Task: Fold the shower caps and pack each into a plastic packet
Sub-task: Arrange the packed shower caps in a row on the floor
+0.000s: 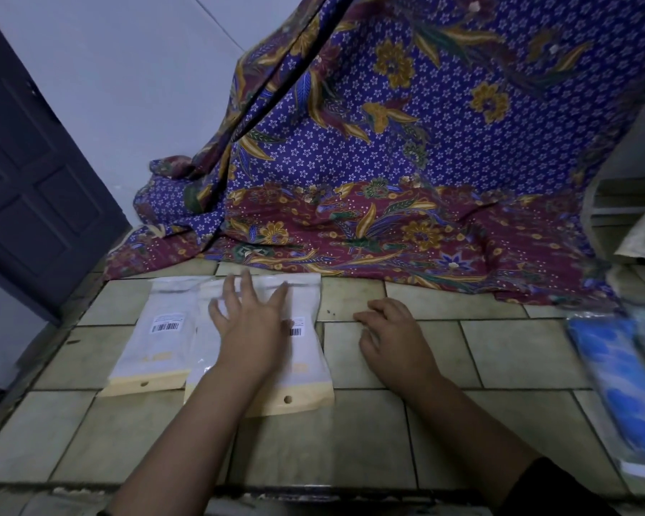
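Note:
Two white plastic packets with tan bottom strips and barcode labels lie side by side on the tiled counter. The left packet (153, 333) lies free. My left hand (252, 329) rests flat on the right packet (306, 363) with its fingers spread. To the right of that packet, my right hand (391, 335) sits on the bare tiles with its fingers curled and nothing in it. At the counter's right edge lie folded blue-and-white patterned shower caps (619, 370), partly cut off by the frame.
A purple and maroon floral cloth (369, 162) hangs behind and spills onto the back of the tiled counter (369, 441). A dark door (27, 180) stands at the left. Shelving and a pale folded item (641, 232) are at the far right.

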